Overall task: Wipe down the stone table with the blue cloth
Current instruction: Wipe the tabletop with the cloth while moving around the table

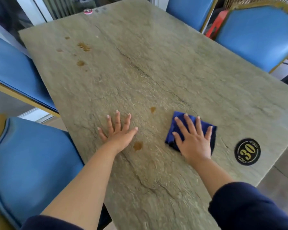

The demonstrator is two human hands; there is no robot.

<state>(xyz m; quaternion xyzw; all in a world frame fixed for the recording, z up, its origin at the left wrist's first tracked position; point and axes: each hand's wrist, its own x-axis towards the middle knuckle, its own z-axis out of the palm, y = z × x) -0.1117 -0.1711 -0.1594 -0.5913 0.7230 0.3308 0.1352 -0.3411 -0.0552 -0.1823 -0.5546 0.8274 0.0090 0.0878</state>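
The grey-green stone table (156, 67) fills the view. A folded dark blue cloth (173, 130) lies on its near right part, and my right hand (194, 140) presses flat on top of it with fingers spread. My left hand (119, 131) rests flat on the bare stone to the left, fingers apart, holding nothing. Brown stains mark the stone: one (138, 145) just right of my left wrist, one (153, 109) between the hands and farther out, and several (83, 47) near the far left edge.
A black round badge with a gold "30" (247, 151) sits near the right edge. A small pink-rimmed cap (88, 11) lies at the far end. Blue padded chairs with gold frames stand at left (15, 72), near left (32, 163) and right (259, 35).
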